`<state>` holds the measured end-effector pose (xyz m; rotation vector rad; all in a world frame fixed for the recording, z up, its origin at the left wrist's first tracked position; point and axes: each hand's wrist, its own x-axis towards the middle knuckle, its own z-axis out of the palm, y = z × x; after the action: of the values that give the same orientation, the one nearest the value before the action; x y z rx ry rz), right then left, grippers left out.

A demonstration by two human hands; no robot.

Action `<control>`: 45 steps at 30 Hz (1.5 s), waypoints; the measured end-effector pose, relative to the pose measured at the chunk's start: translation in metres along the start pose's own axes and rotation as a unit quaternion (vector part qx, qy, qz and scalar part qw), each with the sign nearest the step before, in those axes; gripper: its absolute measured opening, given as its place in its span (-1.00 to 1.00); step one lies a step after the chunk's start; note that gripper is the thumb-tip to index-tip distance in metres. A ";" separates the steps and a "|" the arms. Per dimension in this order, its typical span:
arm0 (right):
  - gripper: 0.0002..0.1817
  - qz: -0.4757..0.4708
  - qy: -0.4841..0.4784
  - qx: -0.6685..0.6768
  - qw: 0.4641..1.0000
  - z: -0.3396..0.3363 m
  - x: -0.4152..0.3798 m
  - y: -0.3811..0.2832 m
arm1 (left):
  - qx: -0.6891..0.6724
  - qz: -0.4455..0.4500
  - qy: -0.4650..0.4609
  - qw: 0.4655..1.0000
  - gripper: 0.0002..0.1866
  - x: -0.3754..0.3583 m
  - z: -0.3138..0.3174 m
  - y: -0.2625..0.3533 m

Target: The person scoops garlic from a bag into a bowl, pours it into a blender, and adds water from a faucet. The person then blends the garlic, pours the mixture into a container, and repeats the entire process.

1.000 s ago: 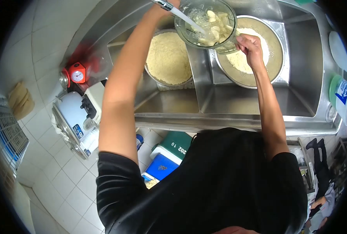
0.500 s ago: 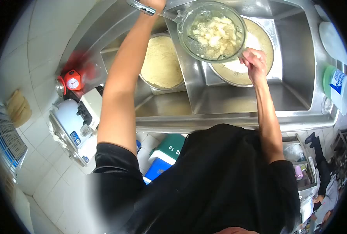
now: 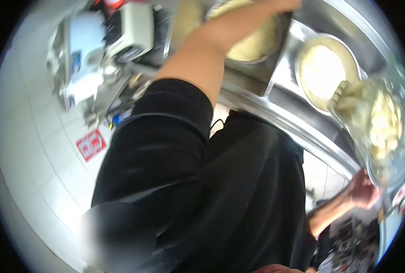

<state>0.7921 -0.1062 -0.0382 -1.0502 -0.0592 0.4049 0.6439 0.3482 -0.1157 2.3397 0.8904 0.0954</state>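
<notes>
Steel sink (image 3: 284, 120), tiled floor (image 3: 38, 150), blurred view.
R hand (image 3: 364, 189) grips glass bowl (image 3: 384, 132) w/ pale pieces; L hand out of frame, arm over sink; round pan (image 3: 323, 73) in basin.

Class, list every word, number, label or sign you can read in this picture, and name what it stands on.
None can be read as text.
Red sign on the white tiled floor: white marks, too blurred to read.
Blue label on the white appliance: too small and blurred to read.
</notes>
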 end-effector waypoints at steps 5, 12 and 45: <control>-0.69 0.000 0.025 -0.043 0.999 0.145 -0.043 0.002 | -0.026 0.162 0.389 0.906 -0.84 -0.194 -0.012 -0.059; -0.76 0.034 -0.324 0.067 0.943 0.330 -0.124 0.040 | 0.067 -0.215 0.652 0.724 -0.60 -0.502 -0.180 -0.201; -0.53 -0.069 -0.447 -0.190 0.871 0.566 -0.313 0.225 | -0.065 -0.046 0.494 0.866 -0.42 -0.480 -0.500 -0.163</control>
<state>0.3011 0.3509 0.0992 -1.1546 -1.0778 0.7438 0.0425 0.4091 0.2612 2.0362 1.3844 1.3616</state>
